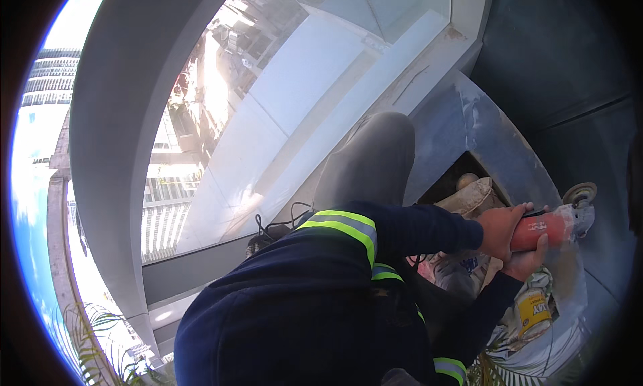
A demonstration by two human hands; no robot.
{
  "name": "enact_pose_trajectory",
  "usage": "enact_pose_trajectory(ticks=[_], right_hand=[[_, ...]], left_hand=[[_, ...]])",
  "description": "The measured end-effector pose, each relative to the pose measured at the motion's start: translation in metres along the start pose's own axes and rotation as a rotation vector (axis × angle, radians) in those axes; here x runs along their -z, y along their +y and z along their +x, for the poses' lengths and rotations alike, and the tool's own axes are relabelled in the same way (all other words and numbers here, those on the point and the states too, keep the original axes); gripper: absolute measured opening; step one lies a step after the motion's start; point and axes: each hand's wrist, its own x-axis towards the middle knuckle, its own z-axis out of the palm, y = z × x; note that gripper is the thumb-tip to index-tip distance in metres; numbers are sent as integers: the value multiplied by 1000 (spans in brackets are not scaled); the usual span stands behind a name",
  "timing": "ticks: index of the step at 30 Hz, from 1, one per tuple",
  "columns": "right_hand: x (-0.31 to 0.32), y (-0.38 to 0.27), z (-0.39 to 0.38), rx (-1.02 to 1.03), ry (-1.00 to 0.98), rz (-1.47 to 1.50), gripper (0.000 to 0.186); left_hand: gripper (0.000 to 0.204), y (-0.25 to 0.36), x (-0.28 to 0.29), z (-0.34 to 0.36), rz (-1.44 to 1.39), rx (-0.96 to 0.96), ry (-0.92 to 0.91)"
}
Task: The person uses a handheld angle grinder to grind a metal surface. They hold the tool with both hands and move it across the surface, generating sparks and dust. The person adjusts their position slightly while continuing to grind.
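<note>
Orange-red casing makes up the body of a power tool, which looks like an angle grinder, at the right side of the view, with a round disc at its far, grey head. Both hands are closed around the casing: the left hand wraps it from the near upper side, its fingers reaching over the top, and the right hand grips it from below. Navy sleeves with yellow and silver bands lead to the hands. Under the forearms, a tan sack lies in an opening of the grey panel, and a yellow-and-white container sits near the right wrist. Dark-trousered, a bent knee rises beside a large glass pane. Palm fronds show along the lower edge.
</note>
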Motion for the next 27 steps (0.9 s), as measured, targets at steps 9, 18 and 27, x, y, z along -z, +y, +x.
enact_pose_trajectory(ticks=[9,18,27], right_hand=[[34,6,-10,-119,6,-2,103],[26,4,-3,-105,-49,129,89],[8,7,-2,-50,-78,12,85]], left_hand=[[121,-8,-4,-15,61,101,74],[121,-15,-6,1,45,-21,20],[117,3,18,-4,148,85,-10]])
